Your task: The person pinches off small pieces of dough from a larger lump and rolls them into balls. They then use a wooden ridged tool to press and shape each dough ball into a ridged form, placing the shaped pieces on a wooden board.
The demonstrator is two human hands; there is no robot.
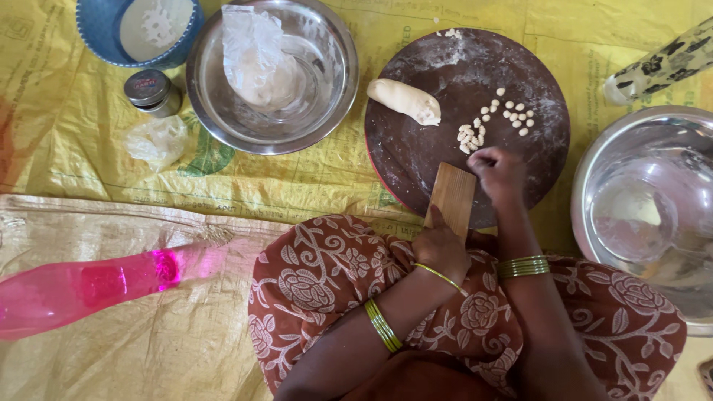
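Dough pieces (499,119) dot a round brown board (445,82). Right hand (496,172) pinches closed on one; left hand (441,249) grips a wooden paddle (451,197). Small lidded jar (152,90) sits upper left.

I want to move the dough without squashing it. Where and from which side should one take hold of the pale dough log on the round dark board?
Probably grip the pale dough log across its thick middle, from above. It lies flat and slanted on the round dark wooden board, both long sides free, and its ragged right end looks weaker. The small dough pieces lie apart from it.
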